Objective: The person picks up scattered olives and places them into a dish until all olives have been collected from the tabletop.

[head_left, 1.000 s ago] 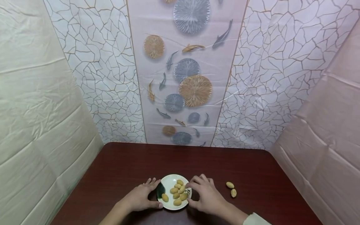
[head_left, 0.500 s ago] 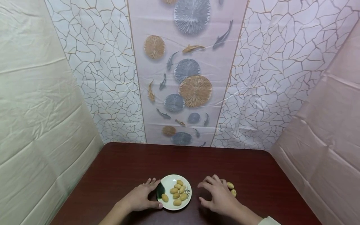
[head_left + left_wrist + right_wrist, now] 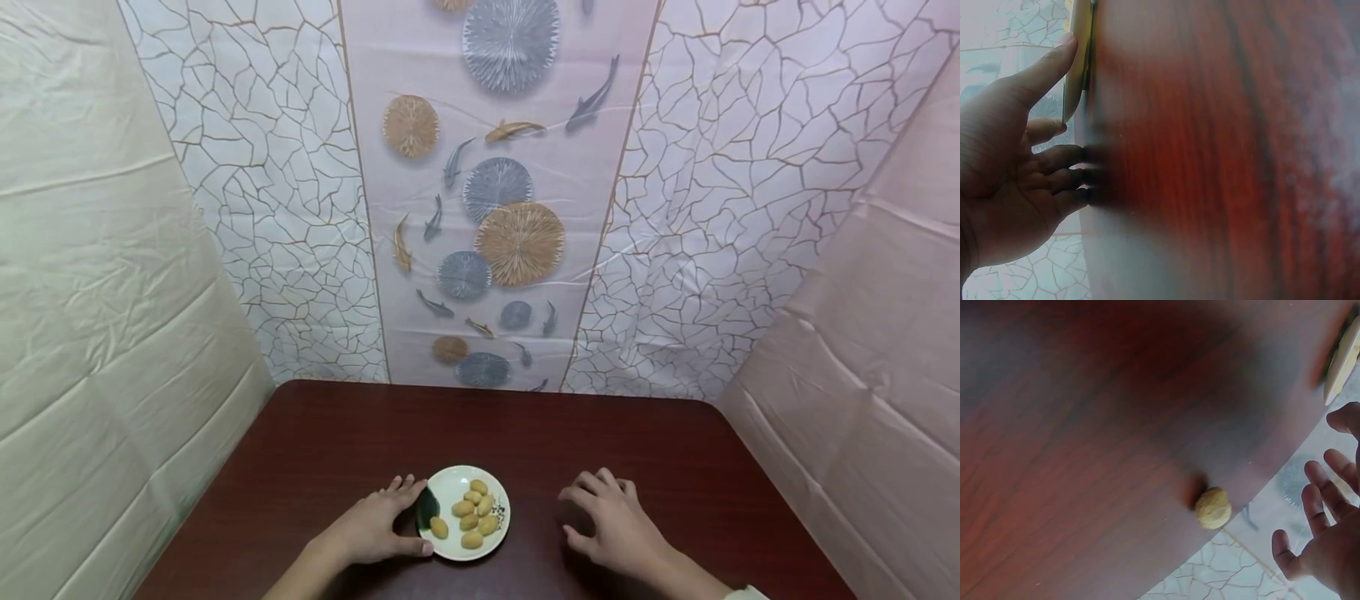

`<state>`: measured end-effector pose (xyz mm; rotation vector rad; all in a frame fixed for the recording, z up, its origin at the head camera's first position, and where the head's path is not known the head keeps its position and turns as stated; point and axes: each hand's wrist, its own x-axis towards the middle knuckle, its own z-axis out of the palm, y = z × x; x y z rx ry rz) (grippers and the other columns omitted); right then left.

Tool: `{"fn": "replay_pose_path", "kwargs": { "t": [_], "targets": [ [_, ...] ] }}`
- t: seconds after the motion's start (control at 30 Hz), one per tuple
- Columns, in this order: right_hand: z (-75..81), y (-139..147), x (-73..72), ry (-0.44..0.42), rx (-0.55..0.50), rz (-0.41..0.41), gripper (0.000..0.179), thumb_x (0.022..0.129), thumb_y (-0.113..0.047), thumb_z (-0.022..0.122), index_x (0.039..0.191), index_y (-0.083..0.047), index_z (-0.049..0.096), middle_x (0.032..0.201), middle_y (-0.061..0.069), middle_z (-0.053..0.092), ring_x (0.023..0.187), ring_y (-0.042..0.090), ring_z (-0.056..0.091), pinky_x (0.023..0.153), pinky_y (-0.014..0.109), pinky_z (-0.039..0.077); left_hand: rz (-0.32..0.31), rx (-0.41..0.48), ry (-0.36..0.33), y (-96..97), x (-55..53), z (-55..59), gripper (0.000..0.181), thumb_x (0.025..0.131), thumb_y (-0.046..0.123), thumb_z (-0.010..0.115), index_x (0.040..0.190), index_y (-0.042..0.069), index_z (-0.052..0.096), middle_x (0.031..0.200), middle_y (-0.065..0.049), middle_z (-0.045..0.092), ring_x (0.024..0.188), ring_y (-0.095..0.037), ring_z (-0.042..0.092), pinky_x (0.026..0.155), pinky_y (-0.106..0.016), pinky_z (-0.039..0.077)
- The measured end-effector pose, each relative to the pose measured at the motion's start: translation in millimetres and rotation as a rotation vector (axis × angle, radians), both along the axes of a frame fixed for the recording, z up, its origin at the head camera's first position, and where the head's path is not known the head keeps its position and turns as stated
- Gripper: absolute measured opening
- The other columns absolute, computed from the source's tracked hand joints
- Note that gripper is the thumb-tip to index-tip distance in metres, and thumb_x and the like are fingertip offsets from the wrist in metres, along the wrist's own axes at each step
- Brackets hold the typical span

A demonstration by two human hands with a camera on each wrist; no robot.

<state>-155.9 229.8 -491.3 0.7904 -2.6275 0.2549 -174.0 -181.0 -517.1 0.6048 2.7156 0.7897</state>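
A small white plate (image 3: 452, 485) with a dark green patch at its left bears several yellowish, olive-shaped pieces (image 3: 464, 509). My left hand (image 3: 371, 527) rests at the plate's left side, thumb and index fingertip on the rim, other fingers spread toward the table. To the right of the plate, my right hand (image 3: 617, 527) holds nothing; its fingers are loosely bent and spread. One wrinkled tan piece (image 3: 1214, 508) lies on the table in the right wrist view. In the head view, the loose pieces on the right are hidden behind my right hand.
The table (image 3: 360, 433) is dark red-brown wood with rounded far corners. A patterned cloth backdrop (image 3: 498, 187) hangs behind it. Cream cloth walls (image 3: 112, 292) stand to the left and right.
My right hand has moved right, away from the plate's right rim, and now covers the two loose pieces in the head view. The left hand and plate have stayed put.
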Motion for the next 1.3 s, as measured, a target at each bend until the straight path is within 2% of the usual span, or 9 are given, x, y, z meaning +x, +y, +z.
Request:
{"fn": "replay_pose_path", "kwargs": {
  "t": [0.27,0.53,0.8,0.97,1.23,1.3],
  "targets": [
    [-4.4,22.3,2.3,-0.055,0.022,-0.045,0.035,0.084,-0.031,0.095,0.115,-0.028,0.079,0.110,-0.015,0.068,0.097,0.008,0.049,0.078,0.048,0.047,-0.003,-0.003,-0.007,-0.4,1.3,-0.3,0.109,0.090,0.067,0.083,0.171,0.006,0.042,0.176,-0.028,0.036,0.165,-0.054,0.031,0.126,-0.079,0.033],
    [-9.2,39.2,7.2,-0.122,0.045,-0.093,0.031,0.086,-0.032,0.094,0.113,-0.030,0.078,0.113,-0.015,0.068,0.098,0.009,0.049,0.079,0.052,0.048,-0.005,0.000,-0.022,-0.9,2.1,-0.8,0.108,0.090,0.065,0.084,0.170,0.006,0.043,0.176,-0.029,0.037,0.165,-0.054,0.032,0.126,-0.079,0.033],
    [-15.6,51.1,6.3,-0.143,0.079,-0.161,0.033,0.085,-0.033,0.094,0.114,-0.028,0.079,0.105,-0.017,0.062,0.093,0.007,0.043,0.081,0.054,0.048,-0.002,0.000,-0.029,-0.6,1.5,-2.9,0.108,0.090,0.066,0.083,0.171,0.007,0.042,0.176,-0.028,0.036,0.165,-0.054,0.032,0.125,-0.081,0.033],
    [-18.8,55.3,4.4,-0.150,0.095,-0.195,0.035,0.087,-0.032,0.093,0.118,-0.026,0.079,0.109,-0.016,0.063,0.096,0.009,0.045,0.083,0.056,0.050,-0.001,-0.006,-0.027,-0.7,0.7,-3.6,0.107,0.090,0.067,0.083,0.171,0.008,0.042,0.177,-0.027,0.036,0.165,-0.053,0.032,0.125,-0.081,0.033],
    [-15.7,58.1,-2.4,-0.156,0.116,-0.265,0.033,0.086,-0.032,0.094,0.115,-0.024,0.079,0.110,-0.008,0.064,0.098,0.016,0.051,0.086,0.064,0.051,-0.007,0.010,0.025,-1.1,1.4,-3.8,0.109,0.089,0.067,0.084,0.170,0.007,0.043,0.176,-0.028,0.037,0.165,-0.054,0.033,0.124,-0.080,0.034],
    [-16.5,59.4,-3.5,-0.163,0.119,-0.275,0.029,0.087,-0.031,0.094,0.110,-0.025,0.078,0.109,-0.009,0.065,0.098,0.016,0.052,0.085,0.062,0.052,-0.006,0.012,0.030,-1.2,1.5,-3.4,0.109,0.089,0.067,0.084,0.170,0.007,0.043,0.176,-0.028,0.037,0.164,-0.054,0.033,0.124,-0.081,0.034]
  ]
}}
